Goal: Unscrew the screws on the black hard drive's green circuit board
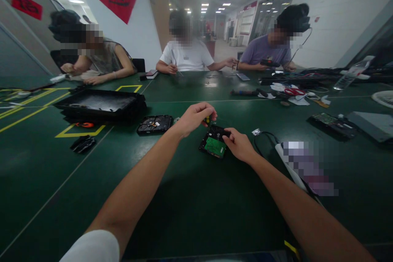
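Observation:
A black hard drive with a green circuit board (215,147) lies on the green table in front of me. My left hand (198,118) is closed around a small screwdriver (208,120) with a yellow and black handle, above the drive's far left part. Its tip is too small to make out. The fingers of my right hand (241,144) grip the drive's right edge. Left of my left hand lies another black hard drive (154,125), with small shiny pieces beside it.
Stacked black trays (104,104) stand at the left, near a dark crumpled item (83,144). A white power strip (291,168) lies at the right, with a drive (332,126) and grey box (373,125) beyond. A bottle (353,73) stands farther back. Several people sit opposite.

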The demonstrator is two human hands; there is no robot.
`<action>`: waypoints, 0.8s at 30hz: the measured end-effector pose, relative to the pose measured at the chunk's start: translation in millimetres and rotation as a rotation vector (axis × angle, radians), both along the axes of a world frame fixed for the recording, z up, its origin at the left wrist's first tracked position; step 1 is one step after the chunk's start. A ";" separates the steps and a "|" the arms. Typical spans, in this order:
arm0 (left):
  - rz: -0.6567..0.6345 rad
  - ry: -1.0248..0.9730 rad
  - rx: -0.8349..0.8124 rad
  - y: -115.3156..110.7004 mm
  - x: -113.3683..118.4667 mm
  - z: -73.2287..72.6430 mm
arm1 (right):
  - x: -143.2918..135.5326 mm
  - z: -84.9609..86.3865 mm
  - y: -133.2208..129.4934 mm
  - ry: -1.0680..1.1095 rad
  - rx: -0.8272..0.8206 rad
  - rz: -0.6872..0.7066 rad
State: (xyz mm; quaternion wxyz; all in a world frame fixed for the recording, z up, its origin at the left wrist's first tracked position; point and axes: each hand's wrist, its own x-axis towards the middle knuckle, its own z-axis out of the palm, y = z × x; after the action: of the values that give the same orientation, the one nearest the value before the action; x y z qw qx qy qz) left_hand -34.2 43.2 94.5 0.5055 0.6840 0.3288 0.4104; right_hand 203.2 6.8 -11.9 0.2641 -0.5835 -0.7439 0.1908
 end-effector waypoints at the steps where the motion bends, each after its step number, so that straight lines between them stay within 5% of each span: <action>1: -0.008 -0.006 -0.004 0.0 0.1 -0.2 | 0.1 0.2 -0.1 0.002 -0.002 0.001; 13: 0.068 -0.042 0.034 2.9 3.3 -10.3 | -2.3 5.5 -2.5 0.012 -0.046 -0.020; 24: -0.078 -0.031 -0.014 0.4 1.1 -4.3 | -0.9 3.3 -2.5 0.014 -0.012 0.012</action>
State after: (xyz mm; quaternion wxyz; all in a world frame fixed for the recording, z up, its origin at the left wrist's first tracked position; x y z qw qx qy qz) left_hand -33.1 43.6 90.3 0.5311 0.6862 0.2969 0.3987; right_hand 202.3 4.3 -8.6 0.2647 -0.5794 -0.7442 0.2011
